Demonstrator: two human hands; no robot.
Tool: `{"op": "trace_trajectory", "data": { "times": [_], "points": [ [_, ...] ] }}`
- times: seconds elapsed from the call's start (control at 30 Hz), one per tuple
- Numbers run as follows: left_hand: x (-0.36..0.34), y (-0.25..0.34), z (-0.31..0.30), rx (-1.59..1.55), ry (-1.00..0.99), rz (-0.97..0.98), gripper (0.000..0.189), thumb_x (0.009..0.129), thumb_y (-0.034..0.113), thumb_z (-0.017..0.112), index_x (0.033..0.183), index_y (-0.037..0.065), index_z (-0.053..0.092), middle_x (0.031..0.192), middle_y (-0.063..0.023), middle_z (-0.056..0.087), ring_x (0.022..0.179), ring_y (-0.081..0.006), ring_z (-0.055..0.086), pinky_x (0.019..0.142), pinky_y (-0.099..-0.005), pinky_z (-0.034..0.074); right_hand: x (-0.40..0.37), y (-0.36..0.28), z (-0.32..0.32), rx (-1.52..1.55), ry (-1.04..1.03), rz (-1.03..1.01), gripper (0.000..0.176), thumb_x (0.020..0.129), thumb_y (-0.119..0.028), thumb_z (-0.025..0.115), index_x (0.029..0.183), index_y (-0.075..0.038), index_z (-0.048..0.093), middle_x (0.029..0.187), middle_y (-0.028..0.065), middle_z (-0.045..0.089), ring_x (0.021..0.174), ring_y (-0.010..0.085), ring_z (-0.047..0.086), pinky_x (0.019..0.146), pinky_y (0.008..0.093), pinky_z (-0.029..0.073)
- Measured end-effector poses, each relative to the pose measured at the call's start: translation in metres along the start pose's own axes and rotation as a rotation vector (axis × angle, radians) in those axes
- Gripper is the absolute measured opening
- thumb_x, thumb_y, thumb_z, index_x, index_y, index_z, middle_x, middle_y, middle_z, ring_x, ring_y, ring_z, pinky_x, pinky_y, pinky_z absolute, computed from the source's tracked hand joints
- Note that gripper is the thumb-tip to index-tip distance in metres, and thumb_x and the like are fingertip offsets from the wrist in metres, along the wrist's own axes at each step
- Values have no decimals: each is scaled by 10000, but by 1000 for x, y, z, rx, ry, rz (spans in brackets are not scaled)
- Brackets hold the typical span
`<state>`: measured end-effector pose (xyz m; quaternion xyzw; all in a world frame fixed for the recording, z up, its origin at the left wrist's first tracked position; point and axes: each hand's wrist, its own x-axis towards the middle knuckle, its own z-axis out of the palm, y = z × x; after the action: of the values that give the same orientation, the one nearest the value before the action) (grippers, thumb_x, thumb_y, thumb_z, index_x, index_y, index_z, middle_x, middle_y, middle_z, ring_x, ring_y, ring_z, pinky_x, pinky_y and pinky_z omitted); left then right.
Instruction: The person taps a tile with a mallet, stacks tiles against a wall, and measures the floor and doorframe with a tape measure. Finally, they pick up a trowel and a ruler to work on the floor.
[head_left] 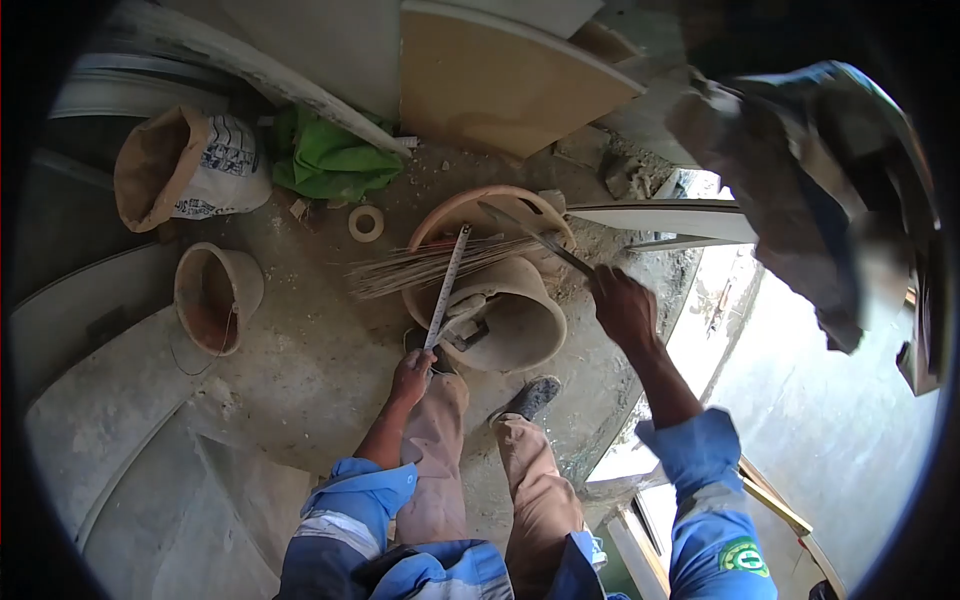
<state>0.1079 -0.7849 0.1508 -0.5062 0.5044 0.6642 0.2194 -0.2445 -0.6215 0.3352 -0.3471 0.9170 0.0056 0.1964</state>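
Observation:
My left hand (412, 378) is closed around the lower end of a tape measure (447, 285), its white marked blade pulled out and pointing away from me. My right hand (622, 308) grips a long flat-bladed tool (540, 238), the blade slanting up and left over an orange-brown tub (480, 197). Beneath the tape's far end, a bundle of thin rods (400, 274) lies across the tub. A bucket (540, 320) is tipped on its side at the tub's near side, with grey pieces at its mouth.
At left are a second bucket (248, 290) with a wire handle, an open sack (235, 170) and a green cloth (335, 160). A tape roll (366, 223) lies on the concrete floor. A tan board (500, 85) leans at the back. Another person (800, 180) is at upper right.

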Motion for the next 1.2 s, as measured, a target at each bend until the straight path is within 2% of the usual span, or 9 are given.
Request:
{"op": "trace_trajectory", "data": {
  "times": [0.13, 0.2, 0.4, 0.43, 0.53, 0.67, 0.87, 0.93, 1.2],
  "points": [
    [7, -32, 7, 120, 89, 317, 366, 963, 406, 525, 957, 57, 637, 802, -33, 589, 668, -126, 549, 606, -294, 468, -98, 12, -5, 269, 298, 88, 145, 881, -191, 651, 932, -74, 582, 780, 117, 611, 683, 341, 608, 566, 431, 466],
    [-15, -16, 12, 196, 222, 335, 389, 968, 374, 484, 918, 28, 655, 802, -123, 635, 765, -315, 596, 741, -392, 464, -166, 15, 10, 351, 411, 223, 171, 860, -173, 681, 973, -71, 603, 750, 131, 598, 659, 336, 598, 559, 409, 462],
    [-34, -44, 25, 122, 208, 205, 386, 977, 380, 482, 873, 37, 625, 725, -67, 589, 693, -207, 583, 677, -345, 473, -294, 8, 57, 1111, 185, 693, 212, 858, -197, 677, 929, -13, 600, 746, 132, 623, 667, 215, 593, 633, 366, 464],
    [-42, -35, 35, 155, 188, 227, 386, 977, 380, 482, 873, 37, 625, 725, -67, 589, 693, -207, 583, 677, -345, 473, -303, 10, 59, 1136, 168, 711, 229, 871, -237, 660, 988, -42, 633, 850, 202, 657, 787, 365, 645, 710, 394, 491],
    [-74, -12, 69, -5, 115, 142, 337, 952, 423, 548, 896, 91, 570, 709, -24, 566, 598, -139, 542, 574, -305, 470, -336, 23, 84, 1081, 11, 943, 236, 887, -270, 631, 991, -58, 637, 887, 212, 662, 831, 387, 643, 732, 421, 494],
    [-101, 20, 135, 22, 107, 89, 273, 958, 321, 576, 951, 50, 548, 732, -48, 558, 640, -152, 556, 571, -317, 491, -391, 44, 87, 979, 300, 945, 246, 877, -272, 634, 1025, -76, 620, 949, 190, 657, 860, 414, 625, 737, 476, 488],
    [-154, 70, 259, 265, -247, -120, 383, 920, 436, 619, 970, 64, 539, 777, -45, 567, 649, -155, 573, 567, -330, 511, -447, 67, 79, 1123, 551, 1021, 228, 873, -213, 629, 985, -16, 600, 886, 216, 636, 809, 417, 613, 693, 460, 472],
    [-171, 78, 291, 335, -336, -144, 394, 914, 455, 620, 965, 73, 539, 770, -32, 563, 653, -153, 575, 565, -319, 502, -454, 70, 87, 1196, 186, 1228, 292, 892, -299, 591, 953, -14, 590, 827, 236, 632, 793, 441, 612, 689, 489, 462],
    [-217, 69, 383, 435, -678, -411, 409, 906, 494, 616, 950, 93, 547, 817, -29, 589, 705, -141, 586, 592, -299, 488, -461, 29, 103, 1178, 325, 1334, 295, 899, -289, 562, 1012, -16, 565, 852, 247, 635, 832, 458, 612, 730, 515, 465]
  ]
}}
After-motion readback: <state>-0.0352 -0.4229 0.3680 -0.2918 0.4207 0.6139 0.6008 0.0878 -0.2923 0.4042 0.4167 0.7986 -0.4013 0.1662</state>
